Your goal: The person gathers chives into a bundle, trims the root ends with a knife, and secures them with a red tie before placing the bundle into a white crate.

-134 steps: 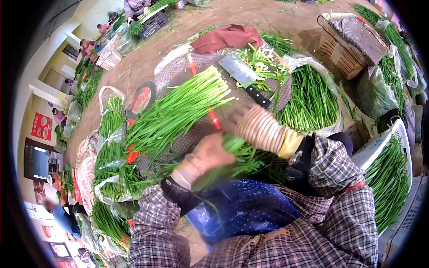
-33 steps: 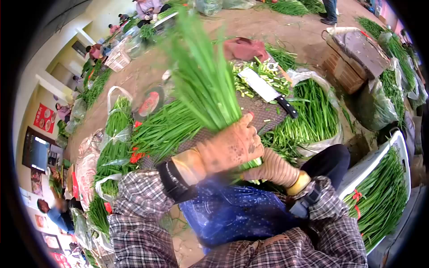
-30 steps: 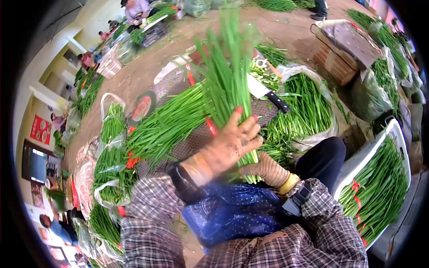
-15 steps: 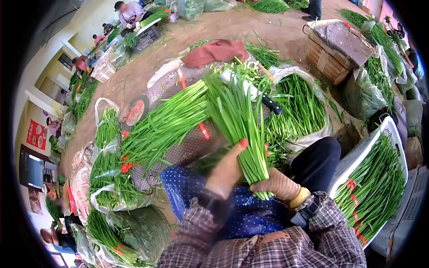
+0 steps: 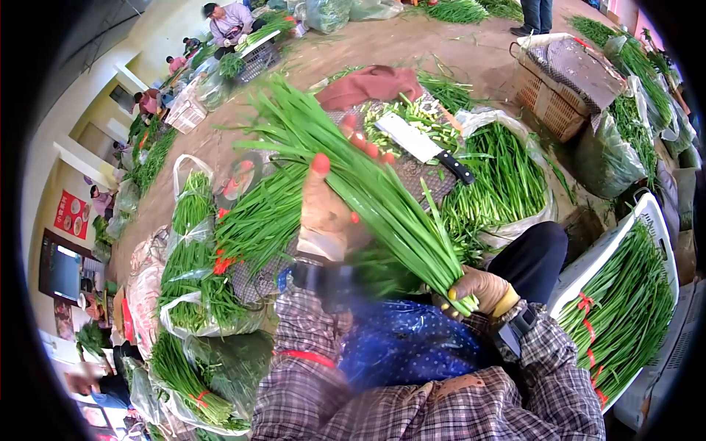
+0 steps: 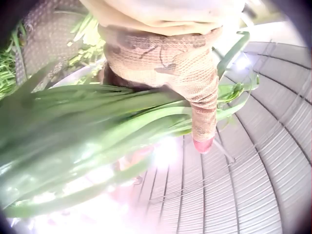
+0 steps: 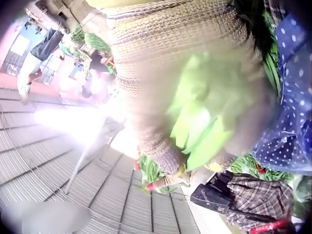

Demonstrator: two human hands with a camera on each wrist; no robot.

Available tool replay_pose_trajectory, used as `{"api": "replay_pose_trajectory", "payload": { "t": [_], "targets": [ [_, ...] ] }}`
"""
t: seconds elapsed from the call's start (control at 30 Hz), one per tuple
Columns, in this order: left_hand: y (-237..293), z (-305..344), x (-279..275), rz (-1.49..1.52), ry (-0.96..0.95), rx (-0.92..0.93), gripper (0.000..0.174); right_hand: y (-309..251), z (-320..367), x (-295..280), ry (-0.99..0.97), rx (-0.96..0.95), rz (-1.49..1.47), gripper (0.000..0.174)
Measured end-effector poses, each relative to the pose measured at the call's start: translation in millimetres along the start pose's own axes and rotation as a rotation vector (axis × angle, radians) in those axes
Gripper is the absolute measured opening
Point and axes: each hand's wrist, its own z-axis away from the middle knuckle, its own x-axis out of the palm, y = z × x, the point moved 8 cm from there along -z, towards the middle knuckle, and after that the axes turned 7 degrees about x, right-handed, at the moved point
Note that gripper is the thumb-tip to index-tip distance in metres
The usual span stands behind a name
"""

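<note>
My gloved right hand (image 5: pixel 487 288) grips the pale cut ends of a bunch of garlic chives (image 5: pixel 397 220). In the right wrist view, blurred stalk ends (image 7: pixel 200 122) show in the curled palm. The bunch slants up to the left, its leaf tips fanned over the round work surface (image 5: pixel 254 283). My gloved left hand (image 5: pixel 327 217) lies under the leaves, thumb straight on the near side and bare red fingertips showing beyond. In the left wrist view the leaves cover most of its fingers. A larger bunch (image 5: pixel 268 202) lies on the surface beneath.
A cleaver (image 5: pixel 415 141) lies by chopped stalk pieces (image 5: pixel 390 121). Loose chives fill a bag (image 5: pixel 507 176) on the right; a white crate (image 5: pixel 562 290) holds tied bunches. Bagged chives (image 5: pixel 193 213) stand left. A maroon cloth (image 5: pixel 371 84) lies at the back.
The bunch has swung from near upright to slanting left. My right hand has moved right with its cut ends, and my left hand has moved up and left among the leaves.
</note>
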Motion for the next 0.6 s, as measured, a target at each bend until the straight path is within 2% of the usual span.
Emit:
{"api": "replay_pose_trajectory", "payload": {
  "t": [0.13,0.17,0.2,0.27,0.3,0.4,0.43,0.47,0.57,0.6],
  "targets": [
    [34.2,-6.3,-3.5,-0.037,0.05,0.01,0.069,-8.8,-19.2,18.8,-0.137,-0.023,0.001,0.062],
    [44.7,-7.1,-6.3,-0.059,0.136,0.009,0.055,-13.3,-23.3,24.9,-0.192,-0.036,0.037,0.063],
    [52.5,-9.3,-5.2,-0.059,0.14,0.007,0.055,-17.2,-25.8,21.8,-0.146,-0.051,0.099,0.062],
    [64.7,-11.0,-4.5,-0.067,0.16,-0.03,0.039,-23.8,-33.3,16.0,-0.121,-0.082,0.176,0.063],
    [74.0,-11.3,0.9,-0.153,0.184,-0.024,0.025,-31.8,-38.3,20.5,-0.158,-0.094,0.293,0.063],
    [90.5,-12.8,17.0,-0.289,0.284,0.038,0.023,-69.6,-37.2,34.8,0.039,-0.39,0.77,0.09],
    [93.5,-14.4,21.0,-0.315,0.261,0.045,0.026,-77.6,-38.2,42.3,0.009,-0.41,0.781,0.1],
    [94.5,-13.9,27.3,-0.316,0.262,0.047,0.026,-90.5,-36.0,55.9,0.001,-0.54,0.735,0.099],
    [96.3,-17.5,47.8,-0.413,0.204,0.037,0.02,-107.3,-36.2,67.6,0.12,-0.615,0.624,0.089],
    [100.8,-17.4,50.9,-0.416,0.202,0.037,0.02,-108.9,-43.6,52.7,0.179,-0.612,0.452,0.077]
  ]
}}
